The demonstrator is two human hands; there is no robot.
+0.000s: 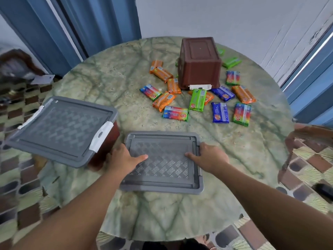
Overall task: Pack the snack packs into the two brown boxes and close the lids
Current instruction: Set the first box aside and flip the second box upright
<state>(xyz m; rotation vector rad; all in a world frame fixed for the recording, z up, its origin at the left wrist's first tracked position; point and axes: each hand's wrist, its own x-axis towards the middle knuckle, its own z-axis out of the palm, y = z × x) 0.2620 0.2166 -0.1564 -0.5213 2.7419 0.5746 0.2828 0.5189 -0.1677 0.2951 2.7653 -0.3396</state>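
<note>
Green marbled desk, blue doors behind. Bright snack packs ring an upturned brown box; left hand, right hand grip a grey lid.

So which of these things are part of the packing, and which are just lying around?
For the job: snack packs, upturned brown box, lidded brown box, loose grey lid.
Lying about: pale paper and dark object, both on the floor.
</note>
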